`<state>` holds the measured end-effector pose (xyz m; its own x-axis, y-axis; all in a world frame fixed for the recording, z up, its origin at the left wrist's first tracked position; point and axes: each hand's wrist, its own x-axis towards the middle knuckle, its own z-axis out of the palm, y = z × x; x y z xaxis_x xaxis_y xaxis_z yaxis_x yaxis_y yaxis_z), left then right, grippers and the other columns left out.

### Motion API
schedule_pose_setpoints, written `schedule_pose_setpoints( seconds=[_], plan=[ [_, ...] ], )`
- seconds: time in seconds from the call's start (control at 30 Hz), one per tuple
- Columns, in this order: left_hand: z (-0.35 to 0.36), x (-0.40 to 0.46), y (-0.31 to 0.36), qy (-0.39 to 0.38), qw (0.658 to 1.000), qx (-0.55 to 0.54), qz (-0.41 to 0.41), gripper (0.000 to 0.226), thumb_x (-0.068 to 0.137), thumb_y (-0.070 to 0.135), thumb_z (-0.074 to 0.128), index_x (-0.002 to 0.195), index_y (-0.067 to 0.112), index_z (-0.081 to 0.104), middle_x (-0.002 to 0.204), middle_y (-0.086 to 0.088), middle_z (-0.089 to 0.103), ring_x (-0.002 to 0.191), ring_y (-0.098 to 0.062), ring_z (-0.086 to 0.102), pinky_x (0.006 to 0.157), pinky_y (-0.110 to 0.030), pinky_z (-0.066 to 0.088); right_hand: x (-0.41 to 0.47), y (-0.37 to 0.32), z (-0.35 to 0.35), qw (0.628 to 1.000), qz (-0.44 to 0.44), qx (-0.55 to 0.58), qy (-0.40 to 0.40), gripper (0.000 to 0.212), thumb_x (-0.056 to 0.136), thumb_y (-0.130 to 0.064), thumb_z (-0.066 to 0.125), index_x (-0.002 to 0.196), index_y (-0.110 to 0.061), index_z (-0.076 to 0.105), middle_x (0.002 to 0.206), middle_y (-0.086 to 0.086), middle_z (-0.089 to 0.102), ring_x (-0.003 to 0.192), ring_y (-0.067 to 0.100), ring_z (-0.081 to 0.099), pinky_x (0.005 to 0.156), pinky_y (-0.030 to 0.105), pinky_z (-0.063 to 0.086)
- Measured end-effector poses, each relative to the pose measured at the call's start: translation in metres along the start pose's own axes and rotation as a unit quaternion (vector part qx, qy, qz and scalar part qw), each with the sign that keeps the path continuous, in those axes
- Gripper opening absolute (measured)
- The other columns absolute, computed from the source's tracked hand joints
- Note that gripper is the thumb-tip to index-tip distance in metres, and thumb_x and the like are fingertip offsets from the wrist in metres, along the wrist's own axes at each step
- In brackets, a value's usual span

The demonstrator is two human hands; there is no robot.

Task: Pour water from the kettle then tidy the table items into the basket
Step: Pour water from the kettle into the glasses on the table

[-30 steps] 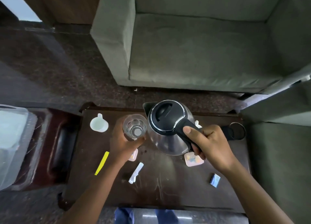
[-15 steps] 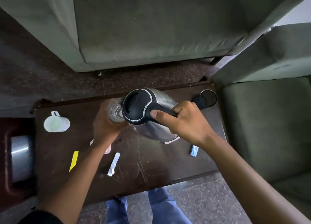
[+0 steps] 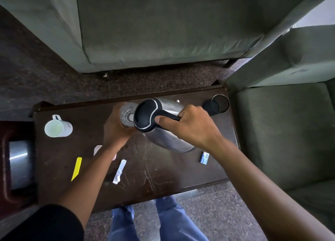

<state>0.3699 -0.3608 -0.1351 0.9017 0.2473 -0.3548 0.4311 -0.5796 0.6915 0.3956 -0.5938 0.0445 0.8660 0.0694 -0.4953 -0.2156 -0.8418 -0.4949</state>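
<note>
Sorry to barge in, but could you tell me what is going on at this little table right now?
A person is pouring from a steel kettle into a clear glass. The right hand grips the kettle's black handle and tips it toward the glass, which the left hand holds above the dark wooden table. No water stream is visible. Nothing is tidied: a white mug, yellow sachet, white sachet and small blue packet lie on the table.
</note>
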Motion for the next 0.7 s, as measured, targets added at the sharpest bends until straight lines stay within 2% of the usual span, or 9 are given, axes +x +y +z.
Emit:
schedule_pose_setpoints(
  seconds=[0.1, 0.2, 0.33, 0.5, 0.63, 0.7],
  plan=[
    [0.002, 0.003, 0.0, -0.005, 1.0, 0.008, 0.007, 0.062, 0.076, 0.069, 0.082, 0.128, 0.04, 0.065, 0.113, 0.017, 0.076, 0.108, -0.007, 0.075, 0.09, -0.037, 0.06, 0.003, 0.002, 0.004, 1.0, 0.002, -0.02, 0.004, 0.082, 0.064, -0.088, 0.053, 0.053, -0.007, 0.048, 0.053, 0.003, 0.063, 0.055, 0.021, 0.063, 0.052, 0.035, 0.046],
    [0.001, -0.001, 0.002, -0.01, 0.999, 0.016, 0.027, 0.066, 0.077, 0.067, 0.085, 0.133, 0.04, 0.063, 0.122, 0.019, 0.074, 0.117, -0.006, 0.073, 0.1, -0.041, 0.06, 0.004, 0.003, 0.008, 1.0, 0.004, -0.031, 0.005, 0.082, 0.064, -0.089, 0.052, 0.053, -0.008, 0.051, 0.06, 0.004, 0.065, 0.059, 0.021, 0.064, 0.051, 0.032, 0.043],
    [0.002, -0.01, 0.0, 0.01, 0.999, 0.009, 0.043, 0.076, 0.074, 0.063, 0.091, 0.139, 0.045, 0.056, 0.127, 0.024, 0.07, 0.117, -0.004, 0.069, 0.097, -0.037, 0.056, 0.004, 0.003, 0.011, 0.999, 0.0, -0.047, 0.011, 0.08, 0.063, -0.088, 0.051, 0.053, -0.009, 0.055, 0.065, 0.003, 0.066, 0.062, 0.021, 0.064, 0.052, 0.031, 0.04],
    [0.003, -0.01, 0.002, 0.01, 0.999, 0.019, 0.045, 0.066, 0.075, 0.069, 0.085, 0.133, 0.051, 0.059, 0.121, 0.03, 0.071, 0.111, 0.006, 0.07, 0.096, -0.035, 0.06, 0.004, 0.002, 0.013, 0.998, -0.003, -0.063, 0.012, 0.078, 0.068, -0.086, 0.055, 0.052, -0.01, 0.057, 0.063, 0.003, 0.067, 0.062, 0.021, 0.064, 0.051, 0.031, 0.04],
    [0.004, -0.014, 0.001, 0.019, 0.999, 0.007, 0.047, 0.063, 0.074, 0.068, 0.084, 0.129, 0.057, 0.056, 0.119, 0.04, 0.067, 0.102, 0.021, 0.063, 0.09, -0.024, 0.053, 0.003, 0.001, 0.014, 0.997, -0.006, -0.075, 0.013, 0.079, 0.068, -0.087, 0.053, 0.055, -0.01, 0.062, 0.064, 0.002, 0.07, 0.064, 0.021, 0.067, 0.057, 0.032, 0.052],
    [0.005, -0.014, 0.001, 0.022, 0.998, 0.01, 0.05, 0.063, 0.074, 0.067, 0.084, 0.129, 0.056, 0.056, 0.119, 0.037, 0.068, 0.103, 0.017, 0.064, 0.09, -0.027, 0.055, 0.002, 0.0, 0.014, 0.997, -0.006, -0.077, 0.014, 0.078, 0.066, -0.088, 0.051, 0.053, -0.011, 0.06, 0.063, 0.003, 0.07, 0.063, 0.022, 0.066, 0.056, 0.032, 0.05]
  ],
)
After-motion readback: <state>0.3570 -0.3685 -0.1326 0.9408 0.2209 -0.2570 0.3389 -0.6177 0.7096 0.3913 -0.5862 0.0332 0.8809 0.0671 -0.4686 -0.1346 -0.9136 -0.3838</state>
